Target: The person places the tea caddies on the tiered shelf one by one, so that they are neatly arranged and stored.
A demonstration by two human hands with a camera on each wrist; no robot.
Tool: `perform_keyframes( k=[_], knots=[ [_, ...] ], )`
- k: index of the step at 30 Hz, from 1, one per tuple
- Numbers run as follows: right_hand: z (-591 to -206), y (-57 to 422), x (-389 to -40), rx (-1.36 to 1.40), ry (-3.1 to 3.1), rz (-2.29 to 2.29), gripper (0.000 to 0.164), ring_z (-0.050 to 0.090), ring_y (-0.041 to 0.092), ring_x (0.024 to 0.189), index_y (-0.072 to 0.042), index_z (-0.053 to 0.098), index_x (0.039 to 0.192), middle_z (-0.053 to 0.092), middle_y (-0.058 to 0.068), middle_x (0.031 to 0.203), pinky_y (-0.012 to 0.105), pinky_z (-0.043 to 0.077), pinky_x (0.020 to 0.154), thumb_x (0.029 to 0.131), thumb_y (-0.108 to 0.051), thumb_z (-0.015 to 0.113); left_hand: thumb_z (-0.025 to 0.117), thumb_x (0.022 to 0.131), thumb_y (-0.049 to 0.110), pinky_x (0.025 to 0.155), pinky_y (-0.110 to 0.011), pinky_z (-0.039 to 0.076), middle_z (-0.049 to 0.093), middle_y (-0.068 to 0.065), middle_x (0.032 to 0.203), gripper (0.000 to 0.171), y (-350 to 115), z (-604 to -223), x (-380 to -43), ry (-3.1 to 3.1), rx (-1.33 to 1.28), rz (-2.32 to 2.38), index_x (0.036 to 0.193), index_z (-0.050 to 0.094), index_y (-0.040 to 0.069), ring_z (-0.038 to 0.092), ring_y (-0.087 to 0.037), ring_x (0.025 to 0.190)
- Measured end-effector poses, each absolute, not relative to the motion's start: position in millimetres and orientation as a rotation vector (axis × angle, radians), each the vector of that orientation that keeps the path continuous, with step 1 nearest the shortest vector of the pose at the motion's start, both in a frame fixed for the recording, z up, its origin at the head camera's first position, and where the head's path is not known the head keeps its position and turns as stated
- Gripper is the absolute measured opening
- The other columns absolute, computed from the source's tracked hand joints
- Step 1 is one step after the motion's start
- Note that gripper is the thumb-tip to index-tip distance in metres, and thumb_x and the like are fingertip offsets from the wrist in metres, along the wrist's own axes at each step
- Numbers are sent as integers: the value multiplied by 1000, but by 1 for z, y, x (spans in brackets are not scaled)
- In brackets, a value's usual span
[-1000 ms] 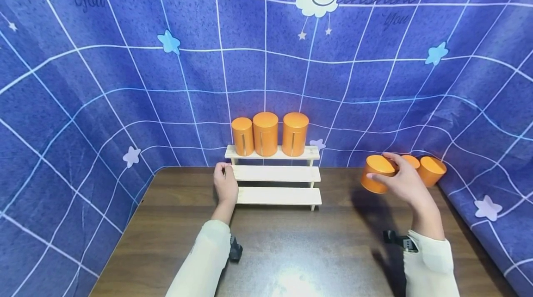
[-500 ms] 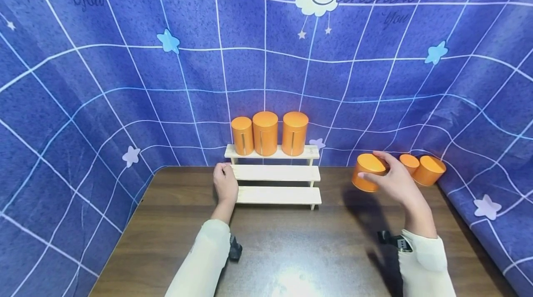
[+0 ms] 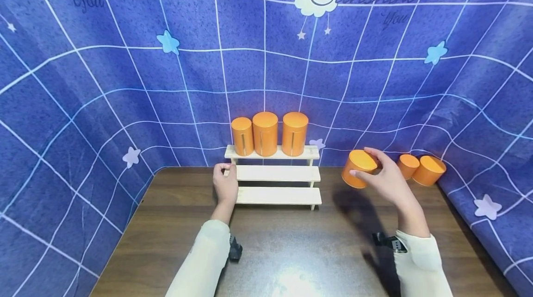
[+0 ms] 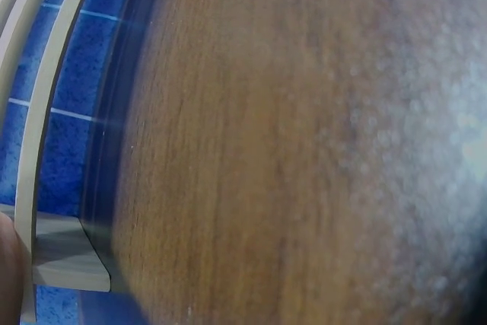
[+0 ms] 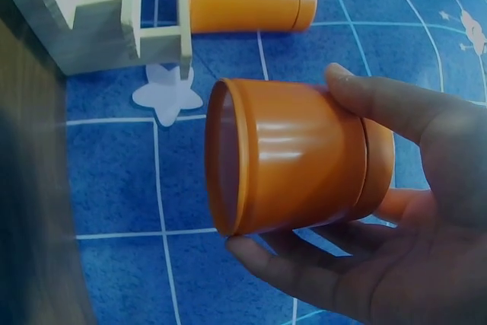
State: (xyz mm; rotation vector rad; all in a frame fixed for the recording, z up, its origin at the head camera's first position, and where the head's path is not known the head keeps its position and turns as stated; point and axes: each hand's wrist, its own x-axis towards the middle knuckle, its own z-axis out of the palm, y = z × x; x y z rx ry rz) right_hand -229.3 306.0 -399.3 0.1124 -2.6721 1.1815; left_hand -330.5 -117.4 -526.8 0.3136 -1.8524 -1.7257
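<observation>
My right hand grips a short orange canister between thumb and fingers, raised over the table on the right. In the right wrist view the canister lies sideways in the picture, its recessed base facing the rack. My left hand holds the left end of a pale wooden three-step rack, fingers curled at the middle step. Only a bit of that hand shows in the left wrist view, against the rack. Three orange canisters stand on the top step: a narrower left one, a middle one and a right one.
Two more orange canisters, a small one and a wider one, stand at the table's back right corner. A blue grid-patterned cloth hangs behind and at both sides of the brown wooden table.
My right hand has carried the canister leftward, away from the two at the back right and nearer the rack. My left hand stays at the rack's left end.
</observation>
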Motion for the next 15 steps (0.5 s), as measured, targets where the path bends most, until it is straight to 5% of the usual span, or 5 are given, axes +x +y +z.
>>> perform_keyframes(
  k=[15],
  knots=[
    [-402, 288, -230, 175, -2652, 1169, 86, 60, 28, 120, -6, 47, 155, 65, 19, 139, 14, 43, 91, 87, -40, 86, 69, 95, 5, 106, -39, 45, 66, -16, 108, 15, -118, -530, -332, -1880, 290, -1717, 94, 54, 3, 63, -29, 115]
  ],
)
